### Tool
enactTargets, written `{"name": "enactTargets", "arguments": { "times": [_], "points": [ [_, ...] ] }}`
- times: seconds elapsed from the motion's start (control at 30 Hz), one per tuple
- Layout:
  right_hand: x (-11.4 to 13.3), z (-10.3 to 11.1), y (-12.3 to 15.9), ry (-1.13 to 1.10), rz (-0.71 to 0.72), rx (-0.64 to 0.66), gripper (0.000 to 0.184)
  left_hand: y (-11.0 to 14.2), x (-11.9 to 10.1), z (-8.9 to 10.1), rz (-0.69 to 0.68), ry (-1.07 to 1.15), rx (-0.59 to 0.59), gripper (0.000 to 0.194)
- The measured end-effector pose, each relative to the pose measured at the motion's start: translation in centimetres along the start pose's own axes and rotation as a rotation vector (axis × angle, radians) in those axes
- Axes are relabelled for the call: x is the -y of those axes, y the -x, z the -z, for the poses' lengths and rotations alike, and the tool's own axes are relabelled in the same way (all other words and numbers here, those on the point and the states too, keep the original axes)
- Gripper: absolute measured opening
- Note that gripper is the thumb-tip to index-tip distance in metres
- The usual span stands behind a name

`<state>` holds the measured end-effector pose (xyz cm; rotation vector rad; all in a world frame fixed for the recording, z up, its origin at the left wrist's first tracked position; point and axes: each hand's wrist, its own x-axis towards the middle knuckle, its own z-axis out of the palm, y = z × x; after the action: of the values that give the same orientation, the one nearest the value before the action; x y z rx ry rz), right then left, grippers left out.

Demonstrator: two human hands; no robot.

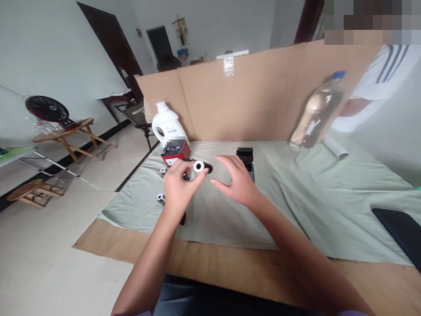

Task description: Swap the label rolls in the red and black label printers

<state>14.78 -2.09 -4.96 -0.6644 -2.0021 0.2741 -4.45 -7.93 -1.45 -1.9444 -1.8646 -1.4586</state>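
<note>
My left hand (pixel 180 182) pinches a small paper roll (pixel 196 163) between thumb and fingers, its white end with a dark core turned toward me. A black piece (pixel 208 167) shows right beside the roll; I cannot tell whether it is part of it. Just to the right, my right hand (pixel 235 179) hovers with thumb and fingers spread, holding nothing. Partly behind it stands a small dark device (pixel 245 154) with its lid raised. Similar small rolls (pixel 161 199) lie on the cloth left of my left hand, next to a red and black box (pixel 176 151).
A white jug (pixel 169 125) stands behind the box. A cardboard screen (pixel 243 105) closes off the back. A clear bottle with a blue cap (pixel 317 112) leans at the right, near a cardboard tube (pixel 336 147) and a person's sleeve (pixel 391 66). A black phone-like slab (pixel 396 230) lies front right.
</note>
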Motion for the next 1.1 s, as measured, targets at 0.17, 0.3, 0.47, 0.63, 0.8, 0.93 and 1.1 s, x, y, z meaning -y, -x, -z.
{"name": "enactTargets", "arguments": {
  "times": [0.17,0.3,0.47,0.63,0.8,0.93,1.1],
  "points": [
    [-1.9,1.2,-1.0,-0.283,-0.267,0.024,0.026,-1.5,-3.9,-4.2,0.028,0.120,0.141,0.023],
    [-4.6,3.6,-0.9,-0.399,-0.359,0.183,0.015,-3.0,-4.4,-5.3,0.061,0.123,0.206,0.022],
    [-6.1,5.6,-1.2,-0.441,-0.360,0.277,0.022,-5.1,-4.8,-5.9,0.098,0.237,0.338,0.021],
    [-7.4,6.6,-0.9,-0.400,-0.380,0.287,0.029,-5.4,-4.8,-7.8,0.130,0.513,0.683,0.034],
    [-7.9,7.4,-0.7,-0.319,-0.445,0.332,0.029,-5.2,-3.9,-10.5,0.245,0.657,0.688,0.030],
    [-8.6,7.0,-0.6,-0.480,-0.562,0.257,0.032,-5.3,-2.5,-12.5,0.492,0.801,0.733,0.025],
    [-10.2,5.5,0.0,-0.568,-0.714,0.154,0.023,-5.0,-1.2,-14.0,0.671,0.857,0.733,0.029]
  ]
}}
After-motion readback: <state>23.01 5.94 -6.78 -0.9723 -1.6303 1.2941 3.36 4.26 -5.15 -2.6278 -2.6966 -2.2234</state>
